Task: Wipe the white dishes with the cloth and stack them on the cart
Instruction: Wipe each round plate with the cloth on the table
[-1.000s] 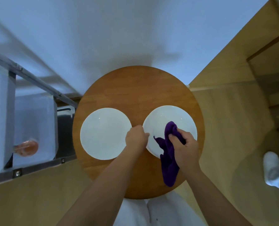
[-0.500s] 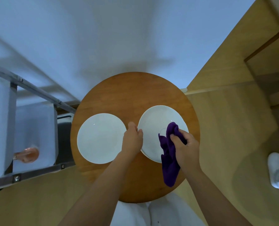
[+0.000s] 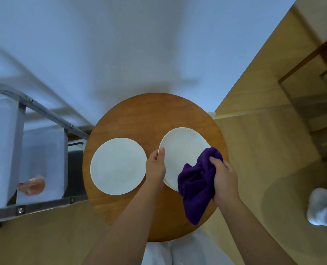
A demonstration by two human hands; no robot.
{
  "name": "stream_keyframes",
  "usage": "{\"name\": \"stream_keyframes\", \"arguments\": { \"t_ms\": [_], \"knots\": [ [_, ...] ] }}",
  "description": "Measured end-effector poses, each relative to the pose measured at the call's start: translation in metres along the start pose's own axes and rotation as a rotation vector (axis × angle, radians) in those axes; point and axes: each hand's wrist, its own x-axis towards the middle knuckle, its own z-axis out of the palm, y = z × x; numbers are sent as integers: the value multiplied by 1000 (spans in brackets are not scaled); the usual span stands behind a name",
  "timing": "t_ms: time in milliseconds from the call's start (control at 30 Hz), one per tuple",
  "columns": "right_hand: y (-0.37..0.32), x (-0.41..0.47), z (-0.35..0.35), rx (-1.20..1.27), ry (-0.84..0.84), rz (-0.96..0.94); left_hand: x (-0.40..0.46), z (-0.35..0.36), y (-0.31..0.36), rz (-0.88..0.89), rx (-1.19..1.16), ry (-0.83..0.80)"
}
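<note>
- Right plate [image 3: 181, 150]: tilted over the round bench [image 3: 149, 115], left hand [image 3: 156, 167] gripping its left rim; rigid, probably slippery and fragile.
- Cloth [image 3: 197, 180]: soft, bunched in the gripping right hand [image 3: 224, 178], against the plate's near-right edge.

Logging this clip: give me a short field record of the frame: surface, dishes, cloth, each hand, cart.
surface: round wooden table
dish 1: white plate lying flat, left side, untouched
dish 2: white plate tilted, in hand
cloth: purple cloth against dish 2's right edge
left hand: grips dish 2's left rim
right hand: grips the cloth
cart: left of table, no white dishes visible
</note>
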Motion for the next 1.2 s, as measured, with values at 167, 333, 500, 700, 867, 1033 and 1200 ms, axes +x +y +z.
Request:
{"name": "stream_keyframes", "arguments": {
  "t_ms": [167,333,500,700,867,1033,1200],
  "knots": [
    [-18,-8,14,-133,114,-123,-20,-31,19,63,-92,20],
    [-42,-34,54,-619,62,-487,-50,-59,53,104,-199,66],
    [-48,-62,83,-1066,143,-898,-74,-97,76,146,-343,32],
    [-62,-89,123,-800,14,-1077,-94,-135,100,189,-403,-8],
    [-66,-124,168,-699,-84,-1062,-104,-153,108,258,-343,3],
    [-58,-163,193,-707,-342,-1342,-106,-172,119,334,-496,-29],
    [-46,-182,183,-704,-696,-1385,-106,-196,130,332,-568,-64]
  ]
}}
